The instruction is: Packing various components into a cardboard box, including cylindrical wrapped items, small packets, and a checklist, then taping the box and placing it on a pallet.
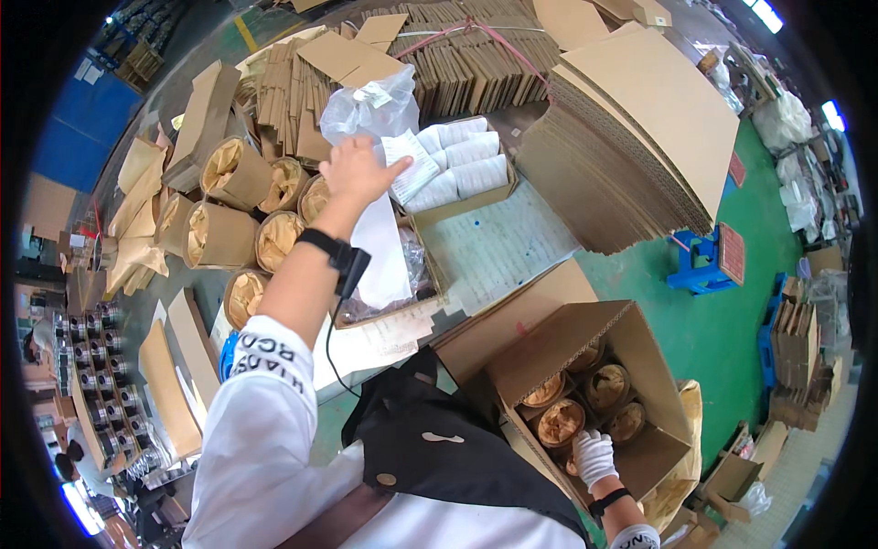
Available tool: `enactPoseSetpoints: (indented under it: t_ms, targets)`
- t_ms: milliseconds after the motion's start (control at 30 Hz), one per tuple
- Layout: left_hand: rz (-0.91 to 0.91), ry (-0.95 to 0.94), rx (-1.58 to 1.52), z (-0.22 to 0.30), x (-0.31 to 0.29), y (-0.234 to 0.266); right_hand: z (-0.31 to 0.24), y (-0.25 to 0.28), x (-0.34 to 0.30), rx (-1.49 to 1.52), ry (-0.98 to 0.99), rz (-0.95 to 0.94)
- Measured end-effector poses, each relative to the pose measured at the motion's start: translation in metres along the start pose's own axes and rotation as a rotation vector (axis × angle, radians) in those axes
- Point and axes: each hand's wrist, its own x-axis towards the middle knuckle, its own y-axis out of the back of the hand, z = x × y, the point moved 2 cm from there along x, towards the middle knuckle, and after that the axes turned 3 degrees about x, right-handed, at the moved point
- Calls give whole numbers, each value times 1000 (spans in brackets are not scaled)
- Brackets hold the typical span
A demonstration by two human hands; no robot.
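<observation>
My left hand (357, 174) is bare, its fingers spread and empty. It hovers beside a clear plastic bag (375, 110), and its thumb points at a white printed sheet (409, 166); whether they touch I cannot tell. My right hand (594, 459), in a white glove, reaches into an open cardboard box (654, 380) at the lower right. Several round containers stuffed with brown paper (560, 423) stand in that box. The gloved fingers curl together at the nearest one, and their tips are hidden. White wrapped rolls (471, 163) lie in a shallow carton behind the sheet.
Brown cylinders (229, 236) holding crumpled paper cluster at the left. Flat cardboard sheets (631, 137) are stacked at the far right, with bundled cardboard (466, 69) behind. A blue stool (709, 261) stands on the green floor. A black cable hangs from my left wrist device (343, 263).
</observation>
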Motion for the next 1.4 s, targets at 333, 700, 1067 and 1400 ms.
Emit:
enactPoseSetpoints:
  t_ms: [333,700,1067,1400]
  targets:
    - [-97,-17,-283,-42,16,-9,11,41,14,183,-73,-487]
    - [490,-124,146,-133,-15,100,-15,431,178,848,368,693]
    - [-168,-684,-252,-63,-197,-28,-82,395,339,35,26,604]
    - [-227,-638,-237,-107,-221,-14,-71,361,339,290,1,635]
